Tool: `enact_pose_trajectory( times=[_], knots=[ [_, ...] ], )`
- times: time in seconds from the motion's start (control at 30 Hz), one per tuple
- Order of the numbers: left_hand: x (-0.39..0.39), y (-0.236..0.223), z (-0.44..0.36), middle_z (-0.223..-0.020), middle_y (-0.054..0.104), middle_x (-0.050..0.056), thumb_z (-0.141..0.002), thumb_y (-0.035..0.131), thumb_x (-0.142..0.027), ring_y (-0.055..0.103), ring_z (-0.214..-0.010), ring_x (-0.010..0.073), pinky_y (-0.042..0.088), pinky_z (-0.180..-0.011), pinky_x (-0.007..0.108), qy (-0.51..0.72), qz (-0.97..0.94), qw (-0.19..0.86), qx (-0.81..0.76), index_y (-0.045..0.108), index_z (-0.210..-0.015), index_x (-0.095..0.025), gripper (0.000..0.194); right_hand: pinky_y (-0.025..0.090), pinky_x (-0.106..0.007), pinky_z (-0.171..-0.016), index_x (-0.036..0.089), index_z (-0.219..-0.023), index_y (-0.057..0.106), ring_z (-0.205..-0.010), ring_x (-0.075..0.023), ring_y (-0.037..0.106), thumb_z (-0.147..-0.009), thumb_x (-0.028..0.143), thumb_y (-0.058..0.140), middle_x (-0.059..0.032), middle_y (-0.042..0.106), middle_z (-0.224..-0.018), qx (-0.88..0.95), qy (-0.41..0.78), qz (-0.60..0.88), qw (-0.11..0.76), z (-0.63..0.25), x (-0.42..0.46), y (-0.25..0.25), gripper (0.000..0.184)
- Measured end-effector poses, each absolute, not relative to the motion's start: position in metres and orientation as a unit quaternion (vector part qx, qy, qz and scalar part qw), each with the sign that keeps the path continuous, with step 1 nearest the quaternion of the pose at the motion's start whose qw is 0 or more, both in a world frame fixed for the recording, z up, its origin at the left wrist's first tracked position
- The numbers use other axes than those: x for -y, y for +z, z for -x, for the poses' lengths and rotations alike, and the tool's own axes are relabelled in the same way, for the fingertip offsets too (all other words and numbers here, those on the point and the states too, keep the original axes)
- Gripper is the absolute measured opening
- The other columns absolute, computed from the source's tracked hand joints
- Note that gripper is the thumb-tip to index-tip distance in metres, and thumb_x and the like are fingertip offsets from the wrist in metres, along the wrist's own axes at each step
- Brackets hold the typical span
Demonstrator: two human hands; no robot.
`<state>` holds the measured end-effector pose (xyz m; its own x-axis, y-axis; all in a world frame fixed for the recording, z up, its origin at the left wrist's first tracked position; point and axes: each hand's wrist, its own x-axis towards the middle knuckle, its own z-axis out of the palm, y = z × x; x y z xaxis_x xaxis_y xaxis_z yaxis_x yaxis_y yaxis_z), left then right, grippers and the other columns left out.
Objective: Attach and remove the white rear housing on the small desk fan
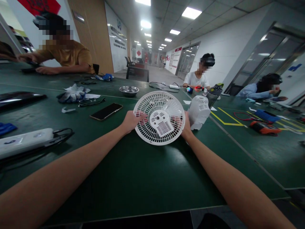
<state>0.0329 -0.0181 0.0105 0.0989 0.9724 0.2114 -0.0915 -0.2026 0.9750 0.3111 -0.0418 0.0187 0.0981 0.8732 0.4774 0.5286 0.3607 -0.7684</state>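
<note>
A round white fan grille (164,125) is held up between my two hands over the green table. My left hand (131,121) grips its left rim, the thumb lying across the slats. On the opposite rim is my right hand (187,128), its fingers mostly hidden behind the grille. Through the upper slats a translucent blade shape shows faintly. Just right of my right hand stands a white plastic housing (199,112) with slots at its top. A black phone (106,111) lies flat to the left of the grille.
Behind the grille sits a metal bowl (129,90). Gloves (72,93) and a white power strip (26,142) lie at left. An orange multimeter (265,128) lies at right, near yellow tape marks (228,116). Several people sit around the table.
</note>
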Motion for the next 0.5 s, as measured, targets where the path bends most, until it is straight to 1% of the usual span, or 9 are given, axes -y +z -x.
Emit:
enact_pose_trajectory(
  times=[0.03,0.1,0.17,0.23,0.3,0.4,0.47,0.5],
  knots=[
    [0.019,0.011,-0.033,-0.079,0.075,0.010,-0.076,0.083,-0.025,0.073,-0.073,0.0275,0.061,-0.071,0.046,0.539,-0.550,0.497,-0.401,0.076,-0.088,-0.013,0.018,0.049,-0.061,-0.100,0.021,-0.134,0.046,-0.106,-0.0367,0.068,-0.074,0.067,0.067,-0.0145,0.071,-0.114,0.636,0.121,0.576,0.500,-0.318,0.039,0.019,0.079],
    [0.019,0.011,-0.032,-0.078,0.075,0.011,-0.075,0.083,-0.025,0.073,-0.073,0.0284,0.060,-0.072,0.047,0.537,-0.538,0.506,-0.408,0.076,-0.087,-0.013,0.018,0.048,-0.063,-0.099,0.018,-0.135,0.043,-0.106,-0.0398,0.067,-0.069,0.067,0.071,-0.0188,0.069,-0.114,0.623,0.056,0.619,0.475,-0.329,0.036,0.021,0.086],
    [0.018,0.011,-0.030,-0.078,0.075,0.011,-0.075,0.084,-0.024,0.073,-0.073,0.0285,0.060,-0.073,0.048,0.539,-0.531,0.506,-0.413,0.076,-0.086,-0.013,0.018,0.046,-0.064,-0.100,0.017,-0.132,0.042,-0.109,-0.0421,0.065,-0.068,0.068,0.071,-0.0220,0.067,-0.116,0.628,0.027,0.640,0.442,-0.335,0.034,0.019,0.087],
    [0.016,0.011,-0.027,-0.079,0.075,0.011,-0.074,0.084,-0.024,0.073,-0.073,0.0277,0.061,-0.073,0.047,0.540,-0.529,0.505,-0.416,0.076,-0.086,-0.013,0.018,0.045,-0.064,-0.101,0.016,-0.130,0.042,-0.111,-0.0428,0.064,-0.069,0.068,0.071,-0.0232,0.065,-0.117,0.637,0.010,0.653,0.410,-0.337,0.033,0.015,0.085],
    [0.014,0.011,-0.024,-0.081,0.076,0.011,-0.074,0.084,-0.024,0.073,-0.073,0.0264,0.061,-0.073,0.045,0.537,-0.529,0.507,-0.418,0.075,-0.086,-0.013,0.018,0.044,-0.064,-0.101,0.017,-0.128,0.042,-0.109,-0.0409,0.064,-0.070,0.066,0.071,-0.0213,0.065,-0.114,0.647,-0.002,0.657,0.387,-0.335,0.033,0.010,0.080],
    [0.011,0.009,-0.022,-0.087,0.077,0.010,-0.075,0.083,-0.023,0.074,-0.076,0.0246,0.062,-0.074,0.042,0.528,-0.532,0.516,-0.415,0.076,-0.089,-0.013,0.019,0.048,-0.059,-0.096,0.020,-0.124,0.045,-0.101,-0.0362,0.065,-0.074,0.057,0.072,-0.0165,0.065,-0.108,0.660,-0.020,0.653,0.371,-0.331,0.034,0.007,0.068],
    [0.008,0.006,-0.021,-0.086,0.077,0.009,-0.075,0.083,-0.022,0.074,-0.076,0.0236,0.062,-0.075,0.041,0.525,-0.526,0.521,-0.420,0.075,-0.091,-0.013,0.020,0.050,-0.055,-0.094,0.020,-0.122,0.047,-0.100,-0.0346,0.064,-0.078,0.047,0.070,-0.0157,0.063,-0.108,0.662,-0.060,0.643,0.381,-0.331,0.035,0.013,0.057],
    [0.007,0.005,-0.020,-0.086,0.077,0.009,-0.075,0.082,-0.021,0.074,-0.076,0.0230,0.062,-0.076,0.040,0.526,-0.521,0.523,-0.422,0.075,-0.092,-0.013,0.020,0.049,-0.055,-0.095,0.020,-0.121,0.048,-0.103,-0.0343,0.062,-0.080,0.041,0.068,-0.0157,0.062,-0.109,0.658,-0.099,0.631,0.400,-0.333,0.036,0.019,0.051]
  ],
)
